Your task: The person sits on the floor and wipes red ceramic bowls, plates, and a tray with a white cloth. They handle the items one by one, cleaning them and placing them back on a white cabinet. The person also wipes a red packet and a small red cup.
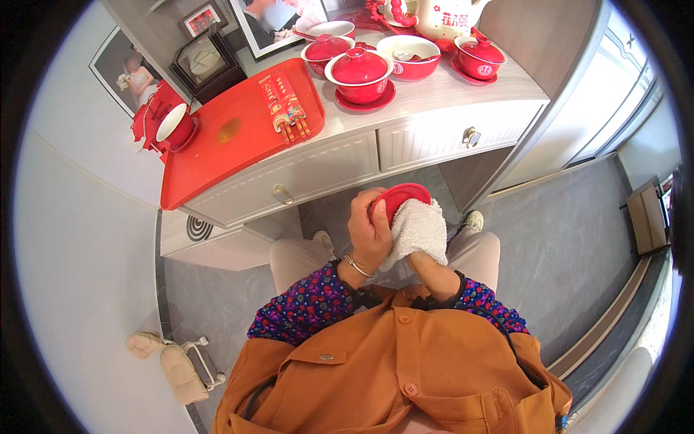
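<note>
My left hand (pixel 367 225) grips a small round red dish (pixel 402 196), which looks like a saucer, by its left side, with the thumb over its face. A white terry cloth (pixel 422 230) covers most of my right hand (pixel 424 265) and is pressed against the dish's lower right part. The fingers of that hand are hidden under the cloth. Both hands are above my knees, in front of the cabinet. On the cabinet top stands a red lidded bowl (pixel 361 70) on a red saucer (pixel 374 104). An open red bowl (pixel 407 66) with a spoon in it is beside it.
A red tray (pixel 206 157) overhangs the cabinet's front left edge, bearing wrapped chopsticks (pixel 284 108) and a tilted red bowl (pixel 176 127). Drawer handles (pixel 471 137) project from the front. A white teapot (pixel 447 21) and another lidded bowl (pixel 480 58) stand at the right.
</note>
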The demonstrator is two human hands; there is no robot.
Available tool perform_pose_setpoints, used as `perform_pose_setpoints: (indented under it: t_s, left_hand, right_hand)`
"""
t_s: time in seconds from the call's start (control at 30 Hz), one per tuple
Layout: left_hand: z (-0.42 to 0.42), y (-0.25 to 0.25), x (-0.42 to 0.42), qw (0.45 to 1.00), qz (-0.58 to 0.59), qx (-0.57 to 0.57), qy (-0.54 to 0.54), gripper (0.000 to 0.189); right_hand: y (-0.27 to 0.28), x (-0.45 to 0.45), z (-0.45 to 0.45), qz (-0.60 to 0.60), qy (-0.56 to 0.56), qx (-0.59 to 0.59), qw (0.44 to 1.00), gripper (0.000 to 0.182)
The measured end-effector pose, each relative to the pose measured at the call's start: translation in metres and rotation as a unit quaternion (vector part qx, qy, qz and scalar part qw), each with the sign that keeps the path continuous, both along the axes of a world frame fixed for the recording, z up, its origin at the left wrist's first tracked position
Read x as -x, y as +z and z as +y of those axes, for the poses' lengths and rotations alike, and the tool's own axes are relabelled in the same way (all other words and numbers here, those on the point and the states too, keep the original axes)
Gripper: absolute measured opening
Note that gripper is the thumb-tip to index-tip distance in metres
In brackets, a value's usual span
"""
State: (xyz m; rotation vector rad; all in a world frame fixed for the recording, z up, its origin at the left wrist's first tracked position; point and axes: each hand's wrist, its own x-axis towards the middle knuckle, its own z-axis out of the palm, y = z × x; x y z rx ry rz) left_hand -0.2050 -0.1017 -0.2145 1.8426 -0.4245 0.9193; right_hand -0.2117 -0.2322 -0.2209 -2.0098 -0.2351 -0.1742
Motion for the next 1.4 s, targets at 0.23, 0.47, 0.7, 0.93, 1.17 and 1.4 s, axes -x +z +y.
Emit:
perform_pose_setpoints:
  t_s: [0.23,0.47,0.7,0.93,1.17,1.4]
  left_hand:
    - [0.040,0.007,-0.001,0.923,0.269,-0.165,-0.221,0.023]
    - [0.043,0.003,-0.009,0.815,0.349,-0.399,-0.233,0.019]
    - [0.033,0.019,0.009,0.868,0.426,-0.048,-0.250,0.028]
    - [0.022,-0.013,0.011,0.910,0.323,0.126,-0.227,0.033]
    - [0.061,0.000,-0.015,0.713,0.572,0.021,-0.406,0.067]
    - [0.033,-0.001,0.006,0.691,0.591,0.097,-0.405,0.067]
  right_hand:
    - [0.055,-0.007,-0.018,0.113,0.120,0.294,0.941,0.027]
    - [0.049,-0.003,-0.025,-0.166,0.134,0.465,0.859,0.022]
    - [0.014,-0.025,-0.023,-0.133,0.143,0.276,0.941,0.024]
    - [-0.010,-0.026,0.001,-0.139,0.080,0.341,0.926,0.023]
    - [0.065,-0.007,-0.015,-0.023,0.169,0.369,0.914,0.022]
    - [0.051,-0.015,-0.020,-0.066,0.225,0.416,0.878,0.034]
